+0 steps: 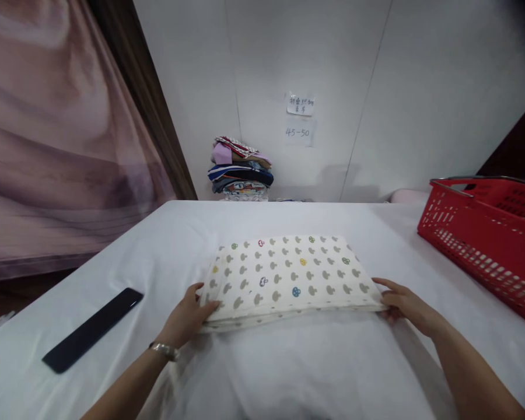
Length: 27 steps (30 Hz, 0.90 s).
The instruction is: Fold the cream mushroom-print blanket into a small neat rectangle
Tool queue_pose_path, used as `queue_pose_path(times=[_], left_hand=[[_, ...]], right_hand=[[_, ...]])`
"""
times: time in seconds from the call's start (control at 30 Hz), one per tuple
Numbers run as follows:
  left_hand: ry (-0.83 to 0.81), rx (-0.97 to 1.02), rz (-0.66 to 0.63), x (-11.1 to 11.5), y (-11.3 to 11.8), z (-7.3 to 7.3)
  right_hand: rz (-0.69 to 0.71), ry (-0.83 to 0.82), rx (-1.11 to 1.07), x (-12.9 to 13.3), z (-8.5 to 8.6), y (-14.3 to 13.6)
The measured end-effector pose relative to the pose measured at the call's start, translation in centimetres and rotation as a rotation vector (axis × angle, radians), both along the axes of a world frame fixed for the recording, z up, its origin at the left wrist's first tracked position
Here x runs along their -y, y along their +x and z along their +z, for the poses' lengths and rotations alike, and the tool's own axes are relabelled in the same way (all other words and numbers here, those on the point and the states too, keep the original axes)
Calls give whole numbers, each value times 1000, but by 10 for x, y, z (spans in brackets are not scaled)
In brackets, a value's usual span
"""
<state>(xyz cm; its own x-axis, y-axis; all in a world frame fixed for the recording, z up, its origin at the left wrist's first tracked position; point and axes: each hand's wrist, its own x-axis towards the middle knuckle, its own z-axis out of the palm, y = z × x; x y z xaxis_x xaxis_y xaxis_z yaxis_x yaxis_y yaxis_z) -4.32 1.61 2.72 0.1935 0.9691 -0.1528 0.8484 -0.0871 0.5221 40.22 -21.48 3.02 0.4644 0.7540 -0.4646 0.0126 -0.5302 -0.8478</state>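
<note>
A folded cream cloth point(284, 274) printed with small mushrooms lies flat in front of me, its layered near edge facing my body. My left hand point(188, 315) pinches its near left corner, thumb on top and the other fingers partly hidden behind the edge. At the near right corner, my right hand point(405, 303) grips the cloth between thumb and fingers, with some fingertips under the fabric. A metal band circles my left wrist.
The cloth lies on a white-covered table point(289, 373). A long black flat object point(94, 329) rests at left, and a red plastic basket point(485, 245) stands at right. Beyond the far edge is a stack of folded fabrics point(240, 169) against the wall; a pink curtain point(61, 134) hangs at left.
</note>
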Motion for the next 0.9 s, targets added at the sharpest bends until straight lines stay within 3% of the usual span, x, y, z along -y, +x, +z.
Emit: queue_pose_path(times=[0.1,0.2,0.33,0.43,0.53,0.6,0.67,0.77,0.9], left_hand=[[-9,-125,-65,-1,-4,4],[112,-209,-160,-8,-3,9],[382,-222,-311,-20,13,17],[528,-218,-426,-34,41,18],[561,-277,-504,-51,69,10],[508,-339,-494,-62,79,0],[426,-383,-468,-72,82,-12],[382,-402,-460,-80,78,-24],[430,-382,-469,-83,74,-32]], right_hand=[[28,-47,32,3,-4,-5],[76,-103,130,5,-9,-1],[158,-154,640,-9,0,3],[228,-67,951,-45,12,-12],[389,61,1029,-94,12,-36],[499,47,1074,-124,4,-45],[522,-20,1121,-145,-9,-44],[488,-111,1146,-158,-29,-29],[473,-78,1136,-155,-46,-15]])
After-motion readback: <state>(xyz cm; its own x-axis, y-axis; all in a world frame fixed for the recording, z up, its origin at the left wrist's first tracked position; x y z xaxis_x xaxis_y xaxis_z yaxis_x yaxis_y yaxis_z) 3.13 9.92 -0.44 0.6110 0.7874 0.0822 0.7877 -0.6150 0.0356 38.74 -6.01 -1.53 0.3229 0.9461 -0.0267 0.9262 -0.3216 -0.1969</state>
